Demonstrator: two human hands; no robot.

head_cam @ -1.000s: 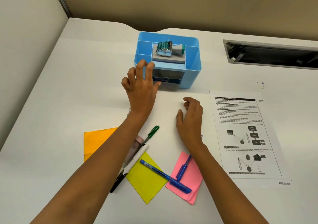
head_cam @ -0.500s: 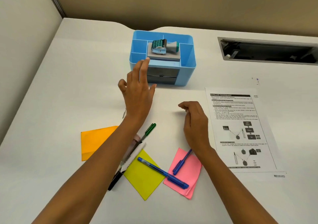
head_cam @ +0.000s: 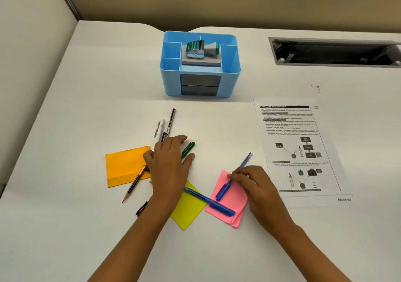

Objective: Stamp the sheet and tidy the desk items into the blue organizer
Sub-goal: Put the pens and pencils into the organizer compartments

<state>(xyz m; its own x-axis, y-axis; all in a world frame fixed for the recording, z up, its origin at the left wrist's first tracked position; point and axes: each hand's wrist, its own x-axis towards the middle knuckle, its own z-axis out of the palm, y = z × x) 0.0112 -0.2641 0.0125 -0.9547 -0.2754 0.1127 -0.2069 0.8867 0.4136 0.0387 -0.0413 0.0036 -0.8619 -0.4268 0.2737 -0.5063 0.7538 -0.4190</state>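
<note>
Two hands on the desk (head_cam: pixel 91 90), both palm-down.

Left hand (head_cam: pixel 168 164): fingers loose and spread, lying across the pen cluster, not closed round anything. Around it:
- green pen (head_cam: pixel 188 149) pokes out between fingers and thumb
- black pen (head_cam: pixel 170 122) and white pen (head_cam: pixel 160 127) stick out past the fingertips toward the organizer
- pencil (head_cam: pixel 134 184) lies angled across the orange sticky pad (head_cam: pixel 124 164), tip pointing toward me

Right hand (head_cam: pixel 251 181): fingertips pinch the slim blue pen (head_cam: pixel 223 189) mid-barrel. The pen lies tilted over the pink note (head_cam: pixel 233 197), far end sticking out beyond the hand.

Long blue pen (head_cam: pixel 209 201) lies flat, bridging the yellow note (head_cam: pixel 187 211) and the pink note, untouched. Small black piece (head_cam: pixel 141 208) beside my left forearm; can't tell what it is.

Blue organizer (head_cam: pixel 171 82) sits at the back of the desk, well apart from both hands. Stamp (head_cam: pixel 198 48) lies on its side on the grey ink pad (head_cam: pixel 201 61), top middle of the organizer.

Printed sheet (head_cam: pixel 303 134) is just right of my right hand, with a "RECEIVED" mark (head_cam: pixel 344 199) at its near right corner. Cable slot (head_cam: pixel 334 53) back right.
</note>
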